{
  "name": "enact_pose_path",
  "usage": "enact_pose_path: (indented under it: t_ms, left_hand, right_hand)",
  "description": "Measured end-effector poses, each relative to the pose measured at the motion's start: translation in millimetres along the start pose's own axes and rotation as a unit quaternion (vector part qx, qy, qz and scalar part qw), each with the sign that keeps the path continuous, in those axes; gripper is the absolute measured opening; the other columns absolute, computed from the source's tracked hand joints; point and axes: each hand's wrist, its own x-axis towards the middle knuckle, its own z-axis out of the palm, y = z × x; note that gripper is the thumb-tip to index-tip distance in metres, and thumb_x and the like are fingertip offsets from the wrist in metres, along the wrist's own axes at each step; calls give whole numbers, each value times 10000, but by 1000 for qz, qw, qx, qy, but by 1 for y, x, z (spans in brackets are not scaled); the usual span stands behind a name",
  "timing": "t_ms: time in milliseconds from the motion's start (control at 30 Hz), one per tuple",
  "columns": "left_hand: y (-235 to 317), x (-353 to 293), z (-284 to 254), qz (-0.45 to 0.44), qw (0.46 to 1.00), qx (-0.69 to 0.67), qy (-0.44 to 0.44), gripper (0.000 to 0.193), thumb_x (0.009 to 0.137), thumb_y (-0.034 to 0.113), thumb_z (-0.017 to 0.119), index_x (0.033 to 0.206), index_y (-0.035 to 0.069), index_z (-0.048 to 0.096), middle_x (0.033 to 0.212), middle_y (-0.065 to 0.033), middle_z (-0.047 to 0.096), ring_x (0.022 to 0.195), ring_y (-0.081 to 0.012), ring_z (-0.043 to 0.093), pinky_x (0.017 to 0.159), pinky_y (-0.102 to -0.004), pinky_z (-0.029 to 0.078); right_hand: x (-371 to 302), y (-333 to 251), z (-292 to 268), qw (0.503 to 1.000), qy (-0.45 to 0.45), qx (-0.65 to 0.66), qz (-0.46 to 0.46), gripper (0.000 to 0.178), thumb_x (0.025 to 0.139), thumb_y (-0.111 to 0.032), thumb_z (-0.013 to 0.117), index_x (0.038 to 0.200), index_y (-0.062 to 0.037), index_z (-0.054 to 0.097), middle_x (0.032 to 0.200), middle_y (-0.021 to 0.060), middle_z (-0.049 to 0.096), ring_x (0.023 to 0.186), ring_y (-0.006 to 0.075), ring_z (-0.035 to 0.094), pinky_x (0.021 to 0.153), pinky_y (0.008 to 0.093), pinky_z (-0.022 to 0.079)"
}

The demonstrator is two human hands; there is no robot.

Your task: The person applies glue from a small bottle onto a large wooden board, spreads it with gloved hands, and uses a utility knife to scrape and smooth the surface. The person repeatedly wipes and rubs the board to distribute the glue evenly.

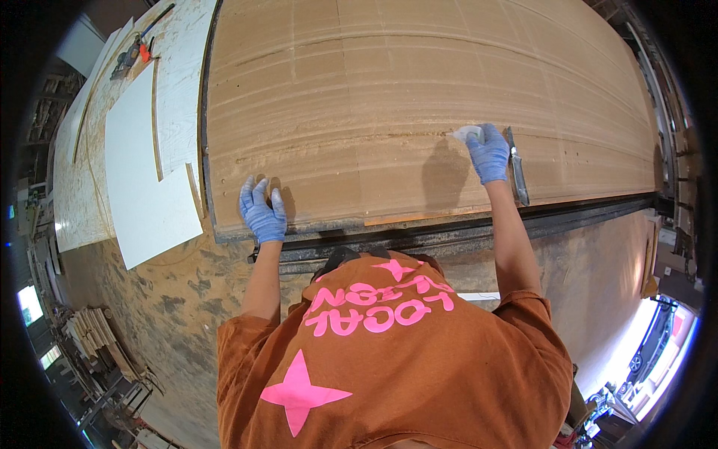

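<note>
Both of my hands wear blue gloves over a large brown board (419, 82) streaked with pale dust. My left hand (263, 211) is at the board's front left corner, fingers apart, holding nothing. Farther right, my right hand (490, 156) grips a small whitish piece (469, 133) with a pointed tip; its kind is not clear. That tip is at the right end of a rough dusty line (359, 140) across the board. Just right of this hand lies a long dark tool (518, 168) that looks like a blade with a handle.
White panels (146, 150) lie on a table to the left, with a power tool (133, 58) and its orange-red part at the far end. A dark metal rail (419, 243) runs along the board's front edge. Stacked wood strips (101, 340) stand at lower left.
</note>
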Motion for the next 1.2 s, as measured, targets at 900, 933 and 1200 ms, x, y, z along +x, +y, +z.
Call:
enact_pose_path:
  t_ms: [900, 933, 1200]
  left_hand:
    - [2, 2, -2, 5, 1000, 1, -1, 312, 878, 284, 624, 1098, 65, 655, 1276, -210, 555, 1171, -382, 510, 1000, -480, 391]
    - [3, 2, -1, 5, 1000, -2, 0, 311, 877, 283, 624, 1096, 64, 655, 1276, -211, 555, 1168, -382, 512, 997, -480, 394]
    - [2, 1, -1, -2, 1000, -2, 3, 308, 872, 275, 631, 1096, 63, 654, 1279, -210, 554, 1168, -382, 515, 992, -482, 403]
  right_hand:
    - [1, 8, -1, 1000, 9, 24, 1, 199, 782, -179, 698, 870, -10, 641, 802, 162, 660, 704, 280, 636, 681, 354, 511]
    - [0, 12, 4, 999, -1, 50, 6, 201, 780, -178, 700, 868, -7, 640, 804, 165, 659, 704, 282, 636, 681, 355, 511]
    - [-7, -13, 18, 1000, -6, 21, -22, 219, 775, -191, 708, 863, -4, 634, 822, 177, 661, 738, 310, 652, 682, 367, 511]
